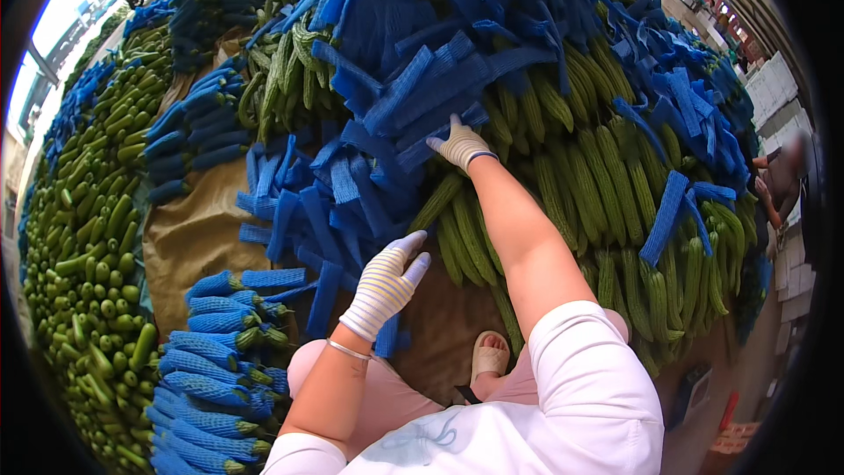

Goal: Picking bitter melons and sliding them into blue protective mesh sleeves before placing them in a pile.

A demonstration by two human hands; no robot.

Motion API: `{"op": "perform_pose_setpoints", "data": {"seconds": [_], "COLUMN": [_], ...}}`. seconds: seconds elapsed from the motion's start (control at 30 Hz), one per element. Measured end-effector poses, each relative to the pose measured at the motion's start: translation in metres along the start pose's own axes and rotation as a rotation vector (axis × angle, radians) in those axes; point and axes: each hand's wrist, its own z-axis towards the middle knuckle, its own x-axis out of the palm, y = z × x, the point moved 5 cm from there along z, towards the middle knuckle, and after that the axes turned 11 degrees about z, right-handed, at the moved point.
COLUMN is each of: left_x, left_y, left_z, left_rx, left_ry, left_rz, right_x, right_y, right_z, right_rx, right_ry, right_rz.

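My right hand [463, 146], in a striped glove, reaches forward to a heap of blue foam net sleeves [404, 92]. Its thumb and fingers are apart at the heap's near edge, and I see nothing held in them. Closer to me, my left hand [383, 288], gloved alike, hovers over the sleeves with fingers stretched out and nothing in them. Loose sleeves [321, 198] lie scattered just beyond it. Long ridged green gourds [607, 176] are piled in rows right of my right hand, and a few gourds [466, 229] lie beneath that forearm.
Gourds in blue sleeves [207, 378] are stacked at my lower left. Farther left spreads a big pile of smooth green vegetables [101, 255], beside a brown sheet [202, 220]. More blue sleeves [681, 105] cover gourds at the right. Another person [782, 178] is at the far right edge.
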Motion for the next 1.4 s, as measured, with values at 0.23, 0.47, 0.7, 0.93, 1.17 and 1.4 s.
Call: {"op": "perform_pose_setpoints", "data": {"seconds": [0.23, 0.47, 0.7, 0.93, 1.17, 1.4], "left_x": [-0.018, -0.011, 0.006, -0.006, -0.002, -0.005], "left_y": [0.009, 0.004, -0.008, -0.001, 0.01, 0.023], "left_z": [0.021, 0.02, 0.007, 0.015, 0.024, 0.019], "left_rx": [-0.135, -0.077, 0.049, -0.04, -0.056, -0.019], "left_ry": [-0.103, -0.167, -0.075, -0.072, -0.052, -0.252], "left_rz": [-0.381, -0.369, -0.032, -0.156, -0.182, -0.326], "right_x": [0.003, 0.011, 0.046, 0.042, 0.055, 0.009], "right_y": [-0.03, -0.038, -0.069, -0.091, -0.112, -0.024], "right_z": [-0.029, -0.061, -0.027, -0.002, 0.014, -0.177], "right_rx": [-0.34, -0.397, 0.041, 0.024, -0.02, -0.821], "right_ry": [-0.207, 0.039, 0.144, 0.125, -0.064, 0.406], "right_rz": [0.36, 0.489, 0.144, 0.006, 0.414, 0.603]}}
